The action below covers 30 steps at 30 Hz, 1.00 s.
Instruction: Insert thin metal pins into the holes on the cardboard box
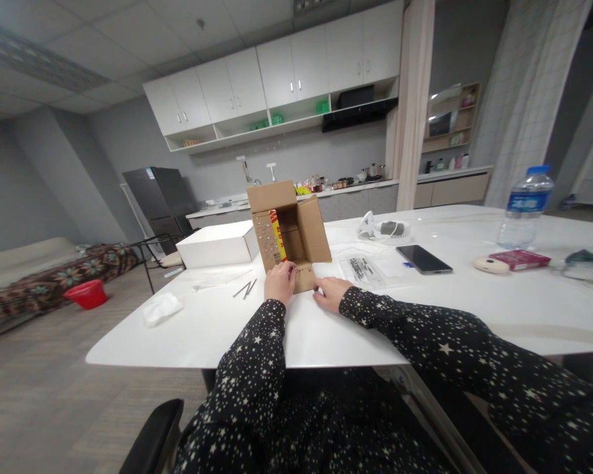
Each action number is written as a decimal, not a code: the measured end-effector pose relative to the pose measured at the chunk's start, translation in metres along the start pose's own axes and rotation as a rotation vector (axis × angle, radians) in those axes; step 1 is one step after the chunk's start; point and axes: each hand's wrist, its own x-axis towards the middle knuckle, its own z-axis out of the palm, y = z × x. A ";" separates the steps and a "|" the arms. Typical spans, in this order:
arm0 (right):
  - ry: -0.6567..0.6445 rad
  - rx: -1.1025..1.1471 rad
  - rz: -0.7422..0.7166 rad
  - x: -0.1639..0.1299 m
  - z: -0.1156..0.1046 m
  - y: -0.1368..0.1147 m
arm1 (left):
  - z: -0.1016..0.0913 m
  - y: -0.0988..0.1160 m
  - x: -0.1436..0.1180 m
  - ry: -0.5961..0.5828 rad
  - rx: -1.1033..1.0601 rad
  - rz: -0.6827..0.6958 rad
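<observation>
An open cardboard box (268, 240) stands on the white table in front of me, its flaps spread and its opening facing me. A yellow and red strip (277, 236) runs down its left part, next to a panel dotted with small marks. My left hand (280, 282) is at the box's lower left edge, fingers closed in a pinch; whatever sits between them is too small to make out. By the right corner of the lower flap, my right hand (332, 294) has its fingers curled against the cardboard. Thin metal screws or nails (246, 289) lie left of my left hand.
A white box (217, 243) stands behind to the left, near crumpled white plastic (162, 308). To the right lie a clear plastic packet (363, 271), a phone (423, 259), a white corded device (368, 225), a dark red box (520, 259) and a water bottle (522, 210).
</observation>
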 end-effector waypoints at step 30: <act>-0.004 0.004 0.002 0.002 0.002 0.000 | 0.000 0.009 -0.002 -0.088 0.165 0.077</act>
